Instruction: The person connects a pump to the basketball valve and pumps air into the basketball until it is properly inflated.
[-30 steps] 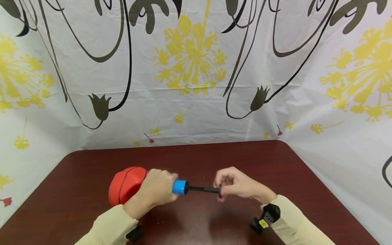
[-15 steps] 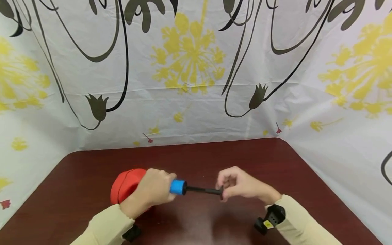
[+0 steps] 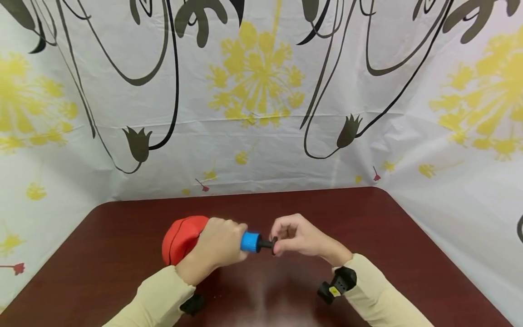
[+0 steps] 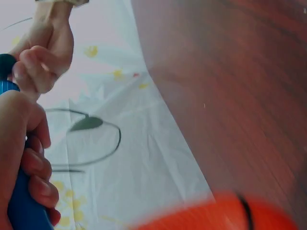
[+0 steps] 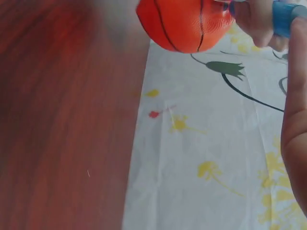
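My left hand is wrapped round the blue barrel of a small hand pump, held level above the table. Beside that hand, at the pump's left end, hangs an orange-red ball with black lines like a basketball; the right wrist view shows the ball tapering toward the pump. From the barrel's right end a short length of black plunger rod sticks out. My right hand pinches the plunger's black end between thumb and fingers. Most of the barrel is hidden by the left hand.
The dark red-brown table lies below both hands. A white flower-print cloth hangs behind it and along both sides. A black camera band sits on the right wrist.
The plunger rod, long outside the barrel earlier, is now mostly inside it. My right hand has moved left toward the left hand; the pump and ball have shifted slightly right.
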A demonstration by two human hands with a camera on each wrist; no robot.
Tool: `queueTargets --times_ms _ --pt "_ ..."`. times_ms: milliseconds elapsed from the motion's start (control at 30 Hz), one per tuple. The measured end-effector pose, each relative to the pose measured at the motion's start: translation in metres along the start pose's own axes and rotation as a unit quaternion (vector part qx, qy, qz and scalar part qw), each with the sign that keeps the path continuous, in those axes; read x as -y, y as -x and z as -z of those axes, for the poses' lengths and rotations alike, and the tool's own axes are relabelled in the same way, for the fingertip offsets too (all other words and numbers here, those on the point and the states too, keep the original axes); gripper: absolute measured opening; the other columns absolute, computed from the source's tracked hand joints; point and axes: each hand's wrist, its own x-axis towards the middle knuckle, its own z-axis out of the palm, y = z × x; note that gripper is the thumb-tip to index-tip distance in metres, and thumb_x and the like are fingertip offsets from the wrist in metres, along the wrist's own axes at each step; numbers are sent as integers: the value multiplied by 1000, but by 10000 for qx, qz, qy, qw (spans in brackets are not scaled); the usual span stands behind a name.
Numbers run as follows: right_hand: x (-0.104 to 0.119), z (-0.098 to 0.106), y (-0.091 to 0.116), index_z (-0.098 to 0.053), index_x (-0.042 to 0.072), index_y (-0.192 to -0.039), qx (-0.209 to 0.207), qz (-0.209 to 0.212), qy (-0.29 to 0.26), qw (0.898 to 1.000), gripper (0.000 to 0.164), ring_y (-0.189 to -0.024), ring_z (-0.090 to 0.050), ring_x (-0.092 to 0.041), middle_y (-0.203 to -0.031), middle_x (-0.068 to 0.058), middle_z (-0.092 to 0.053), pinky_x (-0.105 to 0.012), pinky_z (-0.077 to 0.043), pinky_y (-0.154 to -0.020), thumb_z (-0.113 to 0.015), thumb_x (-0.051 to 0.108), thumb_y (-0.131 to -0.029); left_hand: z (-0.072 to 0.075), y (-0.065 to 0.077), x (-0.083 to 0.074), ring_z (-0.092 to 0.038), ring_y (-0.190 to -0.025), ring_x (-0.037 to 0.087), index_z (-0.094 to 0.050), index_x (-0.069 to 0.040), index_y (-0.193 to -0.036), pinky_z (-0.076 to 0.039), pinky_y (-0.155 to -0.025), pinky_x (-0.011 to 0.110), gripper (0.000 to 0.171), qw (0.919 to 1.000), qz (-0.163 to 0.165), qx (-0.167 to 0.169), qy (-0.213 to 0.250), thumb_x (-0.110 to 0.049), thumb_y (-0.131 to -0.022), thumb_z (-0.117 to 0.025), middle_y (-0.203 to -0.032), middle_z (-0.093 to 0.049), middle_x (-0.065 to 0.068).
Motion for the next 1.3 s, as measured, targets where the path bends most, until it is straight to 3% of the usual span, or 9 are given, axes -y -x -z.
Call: queueTargets --times_ms 167,400,633,733,800,900,1000,1133,1300 --pt "0 6 14 -53 -5 -79 208 -317 -353 9987 17 -60 -60 -9 -65 -20 -56 -36 -50 -50 -64 8 -79 -12 6 8 -32 -39 5 -45 -15 -61 -28 -38 20 30 9997 -178 24 144 -31 -59 -70 -47 -36 -7" --pt "-4 21 50 -43 -12 -81 284 -292 -1903 9809 12 -68 -62 -10 -73 -7 -61 -25 -50 -59 -54 -6 -80 -13 15 24 -35 -39 6 -46 -14 -62 -31 -38 21 29 9999 -129 -20 65 -29 -57 -71 -49 -42 -6" --pt "-26 6 21 -46 -12 -81 -335 -397 -1338 9897 18 -68 -63 -13 -77 0 -63 -35 -51 -57 -59 0 -80 -14 -6 11 -38 -42 8 -51 -14 -62 -33 -40 23 29 9995 -21 295 -131 -34 -58 -72 -50 -45 -4" --pt "-30 -1 9 -47 -14 -83 -501 -556 -1210 9898 25 -67 -64 -14 -76 0 -64 -38 -51 -58 -61 6 -81 -15 -7 7 -36 -41 8 -49 -14 -61 -33 -40 23 29 9994 81 320 -68 -32 -58 -71 -48 -41 -4" --pt "-29 -3 7 -47 -16 -83 -434 -636 -1057 9914 27 -67 -64 -14 -76 0 -64 -41 -50 -57 -61 7 -81 -17 -5 7 -35 -40 7 -47 -14 -61 -32 -39 23 28 9994 49 329 74 -31 -60 -70 -48 -39 -5" --pt "-24 0 13 -52 -10 -84 -254 -678 -1106 9912 17 -66 -63 -12 -77 0 -65 -40 -50 -57 -61 3 -80 -20 1 13 -36 -41 7 -48 -14 -62 -31 -39 22 25 9990 -31 367 267 -30 -62 -68 -49 -40 -6" --pt "-21 11 27 -56 0 -87 -5 -321 -1680 9853 5 -68 -62 -11 -79 0 -64 -31 -51 -59 -57 2 -82 -22 7 23 -40 -42 7 -53 -14 -66 -33 -40 23 24 9992 16 297 258 -30 -62 -69 -52 -46 -5" --pt "-19 20 40 -55 8 -91 349 39 -2486 9680 6 -71 -59 -8 -82 0 -62 -20 -46 -61 -52 12 -88 -20 11 32 -40 -42 7 -51 -14 -65 -34 -40 23 25 9998 53 150 88 -30 -60 -70 -52 -46 -6" --pt "-21 6 25 -50 -2 -80 213 -120 -1886 9817 17 -69 -61 -9 -82 1 -60 -24 -49 -59 -60 12 -82 -14 9 21 -35 -40 6 -44 -14 -61 -31 -39 21 29 9995 -321 77 20 -27 -58 -69 -49 -39 -6"
